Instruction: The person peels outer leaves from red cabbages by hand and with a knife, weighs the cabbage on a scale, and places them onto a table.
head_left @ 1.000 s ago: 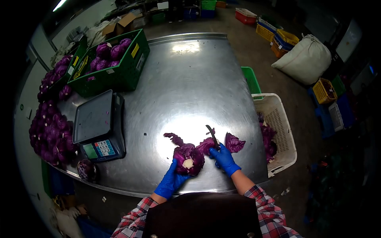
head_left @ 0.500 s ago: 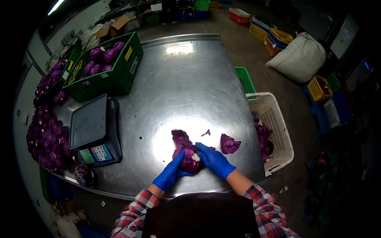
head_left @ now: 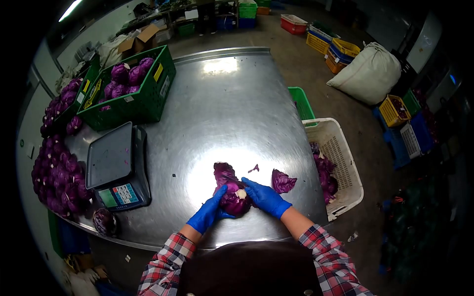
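Note:
A red cabbage [head_left: 233, 203] sits low over the near part of the steel table, its pale cut stem facing up. In a blue glove, my left hand [head_left: 211, 211] wraps around its left side, the thumb along the top. My right hand [head_left: 268, 198], gloved in blue too, grips the other side, fingertips by the stem. A loose outer leaf [head_left: 223, 171] lies just beyond the cabbage. To the right of my right hand is a torn purple leaf [head_left: 284, 181], with a small leaf scrap [head_left: 254, 168] farther up.
A digital scale [head_left: 118, 165] stands on the left, beside piled red cabbages [head_left: 57, 172]. Behind it is a green crate [head_left: 126, 106] of cabbages. One cabbage [head_left: 104, 222] rests at the table's near-left edge. Against the right edge stands a white basket [head_left: 345, 167] holding leaves.
The cabbage has turned slightly between my hands, its stem now facing more upward. Both hands keep their hold. The whole view has shifted a little.

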Available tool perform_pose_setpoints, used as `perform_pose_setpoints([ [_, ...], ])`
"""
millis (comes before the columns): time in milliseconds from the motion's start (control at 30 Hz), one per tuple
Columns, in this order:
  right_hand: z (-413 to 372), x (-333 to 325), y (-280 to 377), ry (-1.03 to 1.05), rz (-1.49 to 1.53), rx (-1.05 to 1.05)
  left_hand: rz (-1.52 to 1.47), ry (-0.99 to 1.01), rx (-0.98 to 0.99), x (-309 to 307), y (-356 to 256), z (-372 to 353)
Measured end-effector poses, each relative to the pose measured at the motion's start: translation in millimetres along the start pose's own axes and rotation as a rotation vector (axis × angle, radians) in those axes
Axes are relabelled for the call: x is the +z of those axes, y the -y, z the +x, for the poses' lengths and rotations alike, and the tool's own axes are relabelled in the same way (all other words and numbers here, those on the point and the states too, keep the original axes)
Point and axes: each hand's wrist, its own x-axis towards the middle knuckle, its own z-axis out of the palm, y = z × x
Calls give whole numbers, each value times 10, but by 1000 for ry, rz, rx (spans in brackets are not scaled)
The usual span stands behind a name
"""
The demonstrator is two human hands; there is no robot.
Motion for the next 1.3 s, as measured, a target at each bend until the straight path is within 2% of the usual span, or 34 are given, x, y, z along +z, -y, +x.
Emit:
perform_pose_setpoints([
  [33, 54, -38, 8, -3, 1, -6, -19, 0, 5, -3, -1, 25],
  [100, 146, -143, 61, 125, -118, 163, -26, -2, 5, 8, -25, 1],
  [133, 191, -109, -64, -75, 4, 137, 72, -5, 37, 46, -57, -13],
  [200, 207, -217, -254, -33, 66, 211, 176, -4, 72, 64, -98, 2],
  [267, 116, -154, -268, -87, 135, 135, 217, -9, 48, 29, -85, 12],
  [333, -1, -159, -32, -78, 430, 121, 300, 56, 108, 80, -164, -8],
  [367, 22, -93, -145, -122, 386, 29, 513, 84, 127, 63, -244, -7],
  [400, 16, -205, -154, 22, 530, 415, 720, 118, 131, 44, -255, -19],
  [433, -5, -178, -217, -41, 624, 428, 845, 97, 70, 10, -306, -64],
  [467, -9, -167, -273, -106, 714, 438, 845, 97, 70, 9, -353, -117],
  [533, -232, -272, -50, -173, 710, 375, 865, 329, 398, -43, -340, -255],
  [567, -233, -299, 3, -182, 650, 417, 839, 341, 371, -61, -353, -238],
  [600, -366, -188, 27, -124, 659, 379, 714, -42, 409, 159, -218, -464],
  [667, -424, -126, 84, -147, 681, 424, 707, -110, 531, 261, 29, -455],
  [700, -498, -50, -29, -167, 663, 501, 1099, -100, 619, 77, 398, -301],
  [733, -531, 5, -124, -201, 646, 570, 1422, -140, 699, 88, 426, -369],
  [767, -549, 34, -186, -236, 651, 530, 1291, -180, 623, 114, 429, -523],
  [800, -688, -92, -161, -395, 709, 565, 1150, -226, 534, 81, 495, -707],
  [833, -722, -113, -146, -413, 664, 550, 1372, -292, 573, -5, 550, -791],
  [867, -732, -151, -111, -442, 618, 529, 1372, -293, 574, 34, 569, -775],
  [933, -659, -183, 325, -438, 516, 215, 1366, -395, 358, 354, 582, -948],
  [967, -511, -132, 544, -80, 763, 377, 1241, -326, 626, 125, 787, -726],
  [1000, -487, -69, 434, 0, 775, 424, 1240, -325, 626, 84, 829, -783],
  [1033, -358, -44, 496, 177, 783, 477, 1182, -313, 558, 45, 787, -794],
  [1067, -182, 402, 97, 173, 646, 138, 1124, -297, 503, 41, 680, -774],
  [1133, -97, 491, 74, 235, 436, 130, 1015, -246, 548, -93, 718, -780],
  [1200, -5, 671, -310, 51, 223, -22, 710, -174, 502, -149, 670, -893],
  [1233, 4, 557, -372, -35, 265, 58, 708, -171, 507, -181, 642, -951],
  [1267, 51, 193, -510, -94, 506, 360, 471, -129, 468, -244, 545, -999],
  [1300, 21, 209, -534, -228, 399, 176, 246, -79, 403, -278, 537, -1046],
])
